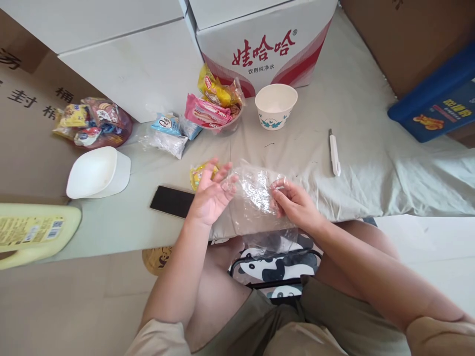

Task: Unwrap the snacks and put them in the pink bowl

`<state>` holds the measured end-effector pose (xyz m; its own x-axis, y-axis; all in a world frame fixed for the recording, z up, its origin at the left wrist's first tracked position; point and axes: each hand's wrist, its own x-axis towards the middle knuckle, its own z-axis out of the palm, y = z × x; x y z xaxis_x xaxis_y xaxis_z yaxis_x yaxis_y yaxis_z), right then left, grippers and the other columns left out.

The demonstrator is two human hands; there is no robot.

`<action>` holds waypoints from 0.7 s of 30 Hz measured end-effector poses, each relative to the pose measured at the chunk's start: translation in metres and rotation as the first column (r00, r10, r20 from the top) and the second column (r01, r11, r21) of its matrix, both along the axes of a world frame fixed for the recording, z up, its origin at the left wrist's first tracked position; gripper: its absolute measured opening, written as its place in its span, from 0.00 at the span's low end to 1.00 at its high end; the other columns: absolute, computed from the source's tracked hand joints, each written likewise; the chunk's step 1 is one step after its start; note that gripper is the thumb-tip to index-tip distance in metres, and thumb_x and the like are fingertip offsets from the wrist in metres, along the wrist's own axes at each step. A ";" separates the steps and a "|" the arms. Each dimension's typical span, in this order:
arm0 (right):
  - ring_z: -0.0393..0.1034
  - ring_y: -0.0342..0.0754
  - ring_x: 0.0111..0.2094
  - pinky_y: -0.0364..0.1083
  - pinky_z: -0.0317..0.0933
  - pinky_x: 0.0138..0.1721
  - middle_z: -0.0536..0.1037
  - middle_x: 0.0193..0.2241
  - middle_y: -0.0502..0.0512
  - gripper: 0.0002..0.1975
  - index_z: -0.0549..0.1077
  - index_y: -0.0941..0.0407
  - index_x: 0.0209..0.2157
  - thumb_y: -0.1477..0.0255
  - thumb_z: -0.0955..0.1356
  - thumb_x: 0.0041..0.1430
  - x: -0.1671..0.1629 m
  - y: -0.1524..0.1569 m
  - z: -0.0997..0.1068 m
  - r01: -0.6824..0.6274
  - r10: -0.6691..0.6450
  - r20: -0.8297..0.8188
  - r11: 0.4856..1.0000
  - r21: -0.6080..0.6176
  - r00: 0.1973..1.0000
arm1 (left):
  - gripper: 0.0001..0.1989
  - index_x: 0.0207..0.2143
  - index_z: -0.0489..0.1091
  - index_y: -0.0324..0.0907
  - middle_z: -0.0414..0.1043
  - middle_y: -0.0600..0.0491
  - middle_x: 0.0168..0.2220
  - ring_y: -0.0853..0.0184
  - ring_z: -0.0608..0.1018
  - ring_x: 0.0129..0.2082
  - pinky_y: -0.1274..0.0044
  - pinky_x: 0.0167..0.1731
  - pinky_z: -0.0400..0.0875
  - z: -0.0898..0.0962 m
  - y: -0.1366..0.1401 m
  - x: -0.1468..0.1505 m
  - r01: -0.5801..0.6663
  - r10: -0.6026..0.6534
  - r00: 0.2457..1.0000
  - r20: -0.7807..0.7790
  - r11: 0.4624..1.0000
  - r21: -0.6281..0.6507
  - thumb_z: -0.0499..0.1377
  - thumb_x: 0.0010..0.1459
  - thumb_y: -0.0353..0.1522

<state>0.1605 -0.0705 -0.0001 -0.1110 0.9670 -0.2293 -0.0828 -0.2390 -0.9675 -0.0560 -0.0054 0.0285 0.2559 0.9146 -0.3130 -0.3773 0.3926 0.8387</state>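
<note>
A crumpled clear plastic bag hangs over the table's front edge, between my two hands. My right hand pinches the bag's right side between thumb and fingers. On the other side, my left hand is open with its fingers spread, its fingertips at the bag's left edge; whether they touch the film I cannot tell. Partly hidden behind my left fingers lies a small yellow packet. A dark phone rests flat beside my left wrist.
Along the back stand a paper bowl, a bowl of snack packets, blue-and-white packets and another snack bowl. A white container is at left, a utility knife at right. Boxes rise behind.
</note>
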 end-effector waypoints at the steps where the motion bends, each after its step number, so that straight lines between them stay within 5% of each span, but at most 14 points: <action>1: 0.62 0.38 0.17 0.41 0.56 0.20 0.69 0.20 0.42 0.17 0.64 0.54 0.38 0.54 0.65 0.62 0.000 0.000 0.000 0.015 -0.015 -0.009 1.000 0.013 1.000 | 0.25 0.51 0.66 0.57 0.71 0.57 0.57 0.67 0.77 0.52 0.79 0.40 0.75 0.001 0.000 -0.001 -0.056 0.055 0.998 0.026 0.997 0.054 0.65 0.49 0.34; 5: 0.62 0.38 0.17 0.41 0.57 0.21 0.68 0.19 0.41 0.16 0.62 0.53 0.41 0.56 0.65 0.63 -0.001 0.001 -0.002 0.066 -0.066 0.003 0.997 0.036 0.998 | 0.17 0.48 0.70 0.49 0.73 0.51 0.55 0.64 0.73 0.60 0.76 0.51 0.73 -0.002 -0.001 0.004 -0.142 0.144 0.987 0.069 0.989 -0.037 0.61 0.55 0.38; 9: 0.65 0.40 0.22 0.43 0.61 0.23 0.73 0.32 0.49 0.18 0.60 0.52 0.50 0.59 0.64 0.63 0.002 0.003 -0.008 0.107 -0.119 0.177 0.991 0.076 0.977 | 0.12 0.41 0.74 0.37 0.78 0.41 0.49 0.61 0.80 0.48 0.74 0.44 0.77 -0.011 -0.005 0.016 0.095 -0.100 0.995 -0.004 0.952 -0.289 0.61 0.56 0.34; 11: 0.71 0.45 0.32 0.47 0.68 0.31 0.72 0.44 0.57 0.21 0.59 0.53 0.54 0.64 0.65 0.62 0.005 0.002 -0.010 0.189 -0.265 0.341 0.952 0.242 0.902 | 0.10 0.41 0.75 0.37 0.79 0.41 0.47 0.63 0.82 0.43 0.75 0.40 0.77 -0.013 -0.008 0.020 0.144 -0.163 0.986 -0.032 0.937 -0.317 0.61 0.57 0.31; 13: 0.70 0.51 0.44 0.53 0.69 0.43 0.67 0.50 0.63 0.22 0.60 0.54 0.54 0.69 0.66 0.60 0.007 -0.001 -0.008 0.190 -0.442 0.464 0.848 0.494 0.768 | 0.10 0.42 0.74 0.38 0.79 0.42 0.48 0.63 0.82 0.42 0.75 0.38 0.77 -0.014 -0.009 0.023 0.142 -0.155 0.988 -0.018 0.940 -0.310 0.59 0.59 0.31; 17: 0.66 0.57 0.52 0.58 0.64 0.52 0.67 0.50 0.63 0.21 0.63 0.52 0.54 0.74 0.67 0.59 0.006 -0.009 0.000 -0.043 -0.592 0.513 0.628 0.777 0.622 | 0.15 0.49 0.72 0.42 0.74 0.45 0.57 0.60 0.80 0.49 0.70 0.42 0.77 -0.014 -0.008 0.022 0.161 -0.146 0.987 0.071 0.941 -0.297 0.57 0.60 0.30; 19: 0.68 0.57 0.50 0.57 0.64 0.49 0.70 0.48 0.61 0.20 0.65 0.51 0.53 0.75 0.66 0.60 0.003 -0.011 0.001 -0.170 -0.570 0.572 0.605 0.778 0.590 | 0.18 0.52 0.70 0.44 0.70 0.48 0.60 0.59 0.77 0.54 0.68 0.45 0.77 -0.013 -0.010 0.021 0.218 -0.190 0.974 0.127 0.937 -0.274 0.56 0.59 0.28; 21: 0.70 0.55 0.43 0.54 0.63 0.43 0.74 0.40 0.58 0.18 0.67 0.51 0.53 0.75 0.64 0.62 -0.001 -0.012 0.000 -0.308 -0.493 0.684 0.640 0.704 0.538 | 0.23 0.55 0.69 0.46 0.70 0.49 0.61 0.58 0.76 0.55 0.67 0.46 0.76 -0.014 -0.014 0.021 0.319 -0.276 0.943 0.188 0.912 -0.257 0.56 0.57 0.25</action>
